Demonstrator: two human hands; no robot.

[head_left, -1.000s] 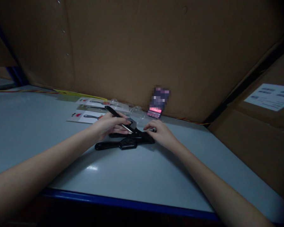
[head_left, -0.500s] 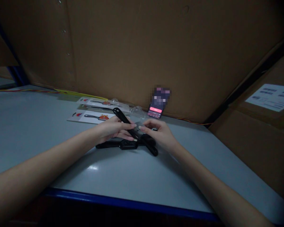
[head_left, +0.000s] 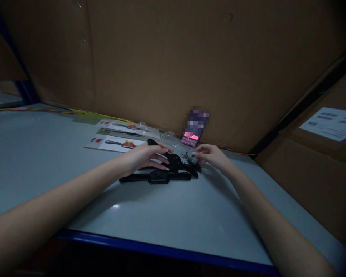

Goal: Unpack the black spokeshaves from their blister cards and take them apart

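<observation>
- One black plastic tool (head_left: 173, 161) under the left hand (head_left: 142, 157), its long handle end sticking out beyond the knuckles toward the back of the surface (head_left: 46, 161).
- Left hand curved and palm down, fingers wrapped over the tool; firmness of the hold impossible to tell.
- Right hand (head_left: 212, 156) reaching in from the other side, fingertips pinched on a small grey piece (head_left: 191, 156) beside the head of the black tool.
- Second black plastic tool (head_left: 157, 177) lying flat on the surface just in front of the first, touching it, below the left hand and not held.
- Two printed cards with utensil pictures, one (head_left: 112, 144) nearer and one (head_left: 127, 127) behind it, lying flat beyond the left hand.
- Clear plastic bag (head_left: 168, 137) crumpled between the cards and a propped-up phone (head_left: 188, 139), the phone's top part blurred.
- Cardboard wall (head_left: 161, 57) rising behind the surface, with a red and yellow wire (head_left: 236, 152) along its foot.
- Blue edge (head_left: 161, 246) along the near side of the surface.
- White label (head_left: 328, 124) on a cardboard box (head_left: 305, 184) at the right.
</observation>
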